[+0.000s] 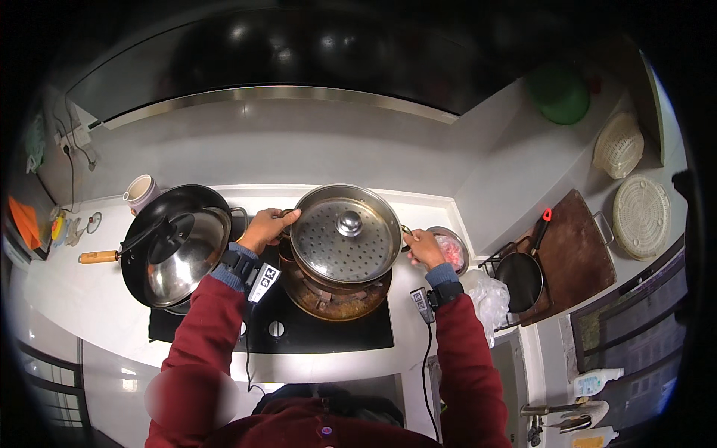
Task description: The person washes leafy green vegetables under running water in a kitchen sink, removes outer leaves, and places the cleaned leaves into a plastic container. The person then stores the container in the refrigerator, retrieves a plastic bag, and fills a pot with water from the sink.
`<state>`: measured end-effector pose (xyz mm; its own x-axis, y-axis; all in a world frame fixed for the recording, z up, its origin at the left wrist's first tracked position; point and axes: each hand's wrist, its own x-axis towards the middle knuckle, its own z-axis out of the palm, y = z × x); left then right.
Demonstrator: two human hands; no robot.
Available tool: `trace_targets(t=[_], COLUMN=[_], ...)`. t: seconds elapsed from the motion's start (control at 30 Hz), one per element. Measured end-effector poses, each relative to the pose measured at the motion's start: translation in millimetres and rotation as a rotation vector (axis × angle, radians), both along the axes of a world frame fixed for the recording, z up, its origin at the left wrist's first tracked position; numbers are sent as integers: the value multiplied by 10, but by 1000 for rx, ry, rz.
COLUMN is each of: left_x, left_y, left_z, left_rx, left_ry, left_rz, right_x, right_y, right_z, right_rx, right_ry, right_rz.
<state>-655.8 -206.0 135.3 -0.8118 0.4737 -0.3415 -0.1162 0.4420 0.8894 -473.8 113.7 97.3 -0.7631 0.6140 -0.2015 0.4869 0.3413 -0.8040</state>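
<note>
A steamer pot [314, 273] with a clear lid [349, 222] and round metal knob is over the right burner [336, 302] of the black cooktop. Through the lid I see a plate full of small holes. Closed around the pot's left handle is my left hand [267, 228]. My right hand [424, 249] grips the handle on the opposite side. Whether the pot rests on the burner or is held just above it, I cannot tell. Beside my right hand stands a metal bowl [464, 263] with something pink in clear plastic.
At left a black wok [134, 257] with a wooden handle holds a domed metal lid [188, 261]. A white cup [140, 192] stands behind it. On the right are a plastic bag [485, 302], a small black pan [520, 280], a brown board [575, 254] and a faucet [549, 410].
</note>
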Motion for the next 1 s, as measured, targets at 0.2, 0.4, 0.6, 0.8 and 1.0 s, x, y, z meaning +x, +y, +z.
trace_targets(t=[0.2,0.4,0.6,0.8,1.0], left_x=[18,115,252,878,1909], left_y=[47,81,113,267,376], left_z=[-98,-6,527,759,205], left_rx=[122,239,292,457,472], left_ry=[59,160,226,202,-113], left_rz=[-23,55,13,-99,-392], right_x=[-87,-85,-31,825,2335], right_y=[-59,-21,41,202,290], right_z=[-156,-154,234,700,436], right_rx=[144,226,173,-75,28], right_ry=[118,161,346,382,205], right_rz=[-36,-76,-120,-157,-194])
